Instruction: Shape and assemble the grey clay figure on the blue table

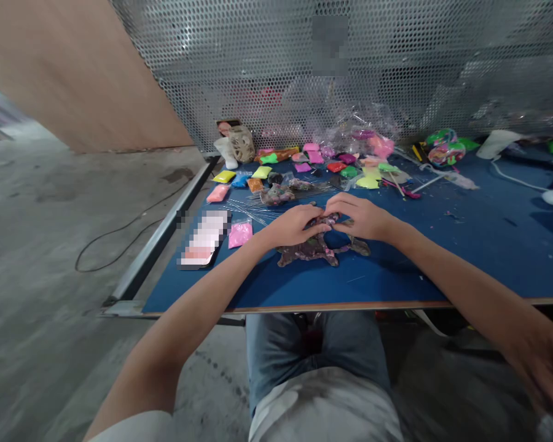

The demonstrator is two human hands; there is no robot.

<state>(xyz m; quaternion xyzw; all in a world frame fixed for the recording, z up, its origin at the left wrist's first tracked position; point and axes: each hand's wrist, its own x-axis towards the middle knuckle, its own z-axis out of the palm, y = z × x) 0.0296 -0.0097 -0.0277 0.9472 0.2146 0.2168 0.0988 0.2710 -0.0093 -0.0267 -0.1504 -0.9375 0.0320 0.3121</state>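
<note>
A mottled brown-grey clay figure (306, 250) with pink flecks lies flat on the blue table near its front edge. My left hand (297, 226) rests over its upper part, thumb and fingers closed on the clay. From the right, my right hand (362, 216) pinches the same top portion, its fingertips close to those of the left. Below the right hand, a thin curved strip of clay runs to a rounded lump (360, 247). Another mottled clay lump (277, 194) sits behind my left hand, beside thin clear rods (253, 212).
A phone (205, 239) and a pink packet (240, 234) lie left of my hands on the blue table (276, 294). Colourful clay packets (262, 172), a white cup (227, 153) and plastic bags stand behind, before a perforated metal screen (258, 67). A white cable (516, 178) lies right.
</note>
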